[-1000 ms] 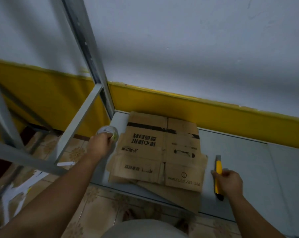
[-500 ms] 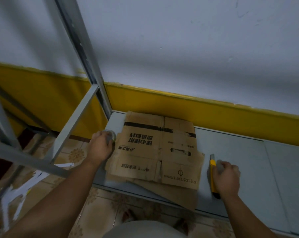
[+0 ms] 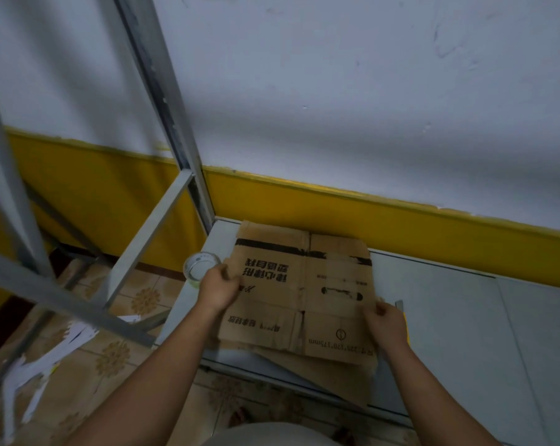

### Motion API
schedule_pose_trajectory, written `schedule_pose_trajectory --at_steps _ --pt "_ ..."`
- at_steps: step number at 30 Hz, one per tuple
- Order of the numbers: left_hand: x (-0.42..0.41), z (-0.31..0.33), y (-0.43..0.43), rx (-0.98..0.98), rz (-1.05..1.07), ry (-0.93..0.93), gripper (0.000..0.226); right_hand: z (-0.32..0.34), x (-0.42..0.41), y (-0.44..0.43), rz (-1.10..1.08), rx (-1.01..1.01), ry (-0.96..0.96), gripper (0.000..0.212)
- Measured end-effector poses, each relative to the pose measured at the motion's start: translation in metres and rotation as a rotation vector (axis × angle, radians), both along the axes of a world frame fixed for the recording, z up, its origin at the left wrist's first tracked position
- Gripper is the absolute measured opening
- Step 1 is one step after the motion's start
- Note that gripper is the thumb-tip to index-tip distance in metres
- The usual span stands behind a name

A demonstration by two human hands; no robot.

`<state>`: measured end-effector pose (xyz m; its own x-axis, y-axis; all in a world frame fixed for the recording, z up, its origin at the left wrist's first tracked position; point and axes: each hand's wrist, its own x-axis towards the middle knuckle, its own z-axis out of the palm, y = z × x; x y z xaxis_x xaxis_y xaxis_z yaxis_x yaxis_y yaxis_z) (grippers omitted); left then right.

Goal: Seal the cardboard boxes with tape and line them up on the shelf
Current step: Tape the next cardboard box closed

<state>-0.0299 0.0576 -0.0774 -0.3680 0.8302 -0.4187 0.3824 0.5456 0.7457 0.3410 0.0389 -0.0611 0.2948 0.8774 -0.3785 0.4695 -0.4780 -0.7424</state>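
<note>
Hands grip opposite edges: left hand (image 3: 219, 289) and right hand (image 3: 386, 323) both pinching flattened brown cardboard box (image 3: 301, 294) lying between them on grey shelf (image 3: 465, 317). Light, floppy; hold by the edges.

Looking down at a grey metal shelf (image 3: 465, 317) against a white wall with a yellow lower band (image 3: 384, 217). Flattened cardboard box (image 3: 304, 291) lying on the shelf, black print upside down, atop another flattened piece (image 3: 330, 378) jutting past the front edge. Left hand (image 3: 219, 289) gripping the box's left edge, fingers curled over it; right hand (image 3: 384, 323) gripping the right edge. Clear tape roll (image 3: 201, 265) just beside the left hand, at the shelf's left end. Yellow utility knife (image 3: 401, 309) mostly hidden behind the right hand. Grey shelf upright (image 3: 162, 101) on the left, patterned tile floor (image 3: 111, 355) below with white paper scraps (image 3: 46, 358).
</note>
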Motion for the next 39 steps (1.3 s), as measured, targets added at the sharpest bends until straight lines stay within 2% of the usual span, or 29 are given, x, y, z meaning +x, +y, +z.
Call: schedule_pose_trajectory --at_steps 4,6,8,10,12,14,16,19,22,25,28,31,36,39 --pt "-0.011 -0.004 0.001 0.019 -0.069 -0.004 0.08 0.002 0.006 0.005 -0.01 0.028 0.087 0.028" --pt "-0.018 -0.011 -0.001 0.006 -0.178 0.068 0.091 -0.001 0.01 0.006 0.032 0.016 0.068 0.034" --pt "-0.017 -0.012 -0.01 -0.002 -0.338 0.169 0.101 -0.003 0.012 0.004 0.141 0.024 0.021 0.058" --pt "-0.011 -0.005 -0.028 -0.019 -0.527 0.238 0.119 -0.006 0.014 -0.005 0.314 -0.011 -0.023 0.101" --pt "-0.002 0.006 -0.049 -0.01 -0.771 0.379 0.137 -0.011 0.017 -0.017 0.536 -0.063 -0.094 0.132" --pt "0.004 0.002 -0.067 0.021 -0.949 0.526 0.138 -0.015 0.018 -0.027 0.725 -0.089 -0.176 0.145" --pt "0.009 0.0 -0.075 0.067 -0.984 0.588 0.121 -0.02 0.017 -0.032 0.789 -0.084 -0.26 0.139" --pt "0.006 -0.003 -0.075 0.116 -0.956 0.589 0.103 -0.021 0.019 -0.031 0.772 -0.046 -0.287 0.115" --pt "-0.004 -0.001 -0.071 0.143 -0.94 0.509 0.095 -0.017 0.029 -0.034 0.806 -0.003 -0.215 0.085" --pt "-0.006 0.012 -0.067 0.171 -0.907 0.367 0.082 -0.005 0.035 -0.038 0.763 0.144 -0.137 0.052" --pt "-0.004 0.033 -0.063 0.2 -0.882 0.309 0.074 0.008 0.031 -0.035 0.686 0.289 -0.185 0.054" --pt "-0.004 0.052 -0.061 0.271 -0.841 0.352 0.071 0.023 0.026 -0.028 0.635 0.351 -0.225 0.034" --pt "0.001 0.103 -0.053 0.419 -0.658 0.32 0.065 0.076 0.023 -0.015 0.565 0.511 -0.202 0.026" --pt "0.012 0.132 -0.046 0.521 -0.533 0.239 0.04 0.117 0.016 -0.001 0.536 0.619 -0.22 0.025"
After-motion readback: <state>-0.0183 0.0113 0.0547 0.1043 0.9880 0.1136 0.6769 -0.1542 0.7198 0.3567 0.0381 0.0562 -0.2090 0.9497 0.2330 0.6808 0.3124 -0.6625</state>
